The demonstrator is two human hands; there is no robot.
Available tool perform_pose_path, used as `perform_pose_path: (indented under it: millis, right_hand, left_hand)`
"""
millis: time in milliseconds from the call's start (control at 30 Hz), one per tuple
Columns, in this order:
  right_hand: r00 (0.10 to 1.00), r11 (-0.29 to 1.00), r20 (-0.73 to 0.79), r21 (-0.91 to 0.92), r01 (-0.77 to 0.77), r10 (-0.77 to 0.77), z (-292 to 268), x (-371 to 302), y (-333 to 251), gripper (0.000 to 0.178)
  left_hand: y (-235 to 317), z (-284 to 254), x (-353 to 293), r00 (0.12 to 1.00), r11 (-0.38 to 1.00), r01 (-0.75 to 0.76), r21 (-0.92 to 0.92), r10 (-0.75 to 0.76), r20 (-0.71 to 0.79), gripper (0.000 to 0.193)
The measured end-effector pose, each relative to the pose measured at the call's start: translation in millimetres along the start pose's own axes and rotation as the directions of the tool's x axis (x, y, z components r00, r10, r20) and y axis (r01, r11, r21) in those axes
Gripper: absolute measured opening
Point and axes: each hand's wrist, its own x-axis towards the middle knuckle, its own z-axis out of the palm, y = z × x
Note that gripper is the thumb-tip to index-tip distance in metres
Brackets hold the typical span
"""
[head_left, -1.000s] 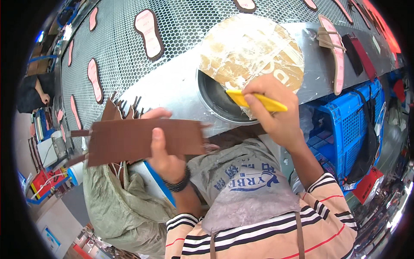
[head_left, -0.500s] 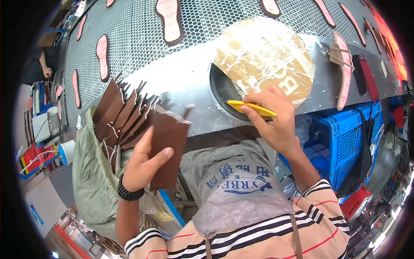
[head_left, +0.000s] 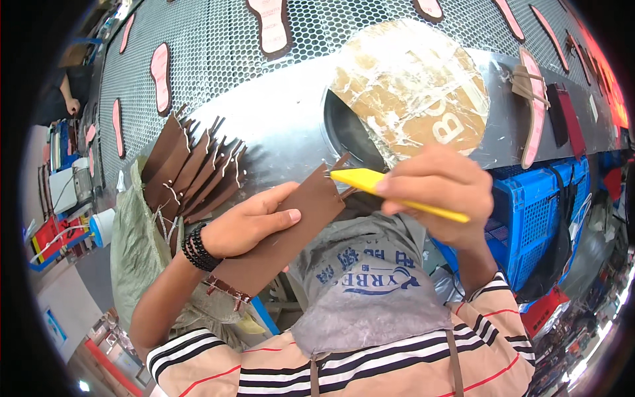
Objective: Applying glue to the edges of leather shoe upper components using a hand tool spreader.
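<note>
My left hand (head_left: 248, 221) grips a flat brown leather-like piece (head_left: 284, 241), its thumb on top. The piece lies slanted above my apron, with narrow strips sticking out at its ends. Between the fingers of my right hand (head_left: 440, 192) is a yellow brush (head_left: 397, 193); its tip meets the upper right end of the piece. Behind my right hand is a dark round bowl (head_left: 335, 129), partly covered by a round cardboard disc (head_left: 410, 86) smeared with white. To the left, several brown pieces (head_left: 198, 169) lie fanned out, with white along their edges.
A mesh conveyor (head_left: 218, 59) carrying pink insoles (head_left: 161, 79) runs along the far side. A metal ledge (head_left: 284, 106) borders it. On the right stands a blue crate (head_left: 542, 212); a greenish sack (head_left: 135, 245) hangs at the left. Another person's hand (head_left: 73, 106) shows far left.
My right hand has brought the brush from the bowl's edge down to the brown piece. My left hand has turned the piece from upright to slanted, its upper end now pointing right.
</note>
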Motion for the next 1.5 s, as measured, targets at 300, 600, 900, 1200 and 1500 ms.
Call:
perform_pose_path:
  millis: [300, 600, 900, 1200, 1500]
  right_hand:
    - [0.981, 0.987, 0.170, -0.118, 0.111, -0.090, 19, 2, -6, 0.024]
    - [0.968, 0.996, 0.236, 0.023, 0.086, -0.089, -16, 2, -2, 0.023]
    - [0.984, 0.993, -0.133, 0.019, -0.118, 0.120, 23, -4, -8, 0.016]
    - [0.974, 0.999, -0.222, 0.014, -0.035, 0.037, 32, 6, -9, 0.015]
    - [0.969, 0.999, -0.246, 0.039, -0.023, 0.032, 36, 14, -12, 0.013]
  left_hand:
    - [-2, 2, -6, 0.996, 0.997, -0.079, 0.005, 0.079, -0.026, 0.051]
    - [-4, 0, -7, 0.946, 0.969, -0.245, 0.026, 0.245, -0.210, 0.042]
    - [9, 15, -11, 0.949, 0.964, -0.263, 0.045, 0.267, -0.167, 0.042]
    - [4, 23, -17, 0.931, 0.943, -0.317, 0.104, 0.330, -0.156, 0.043]
    - [1, 24, -22, 0.933, 0.940, -0.303, 0.160, 0.326, -0.150, 0.047]
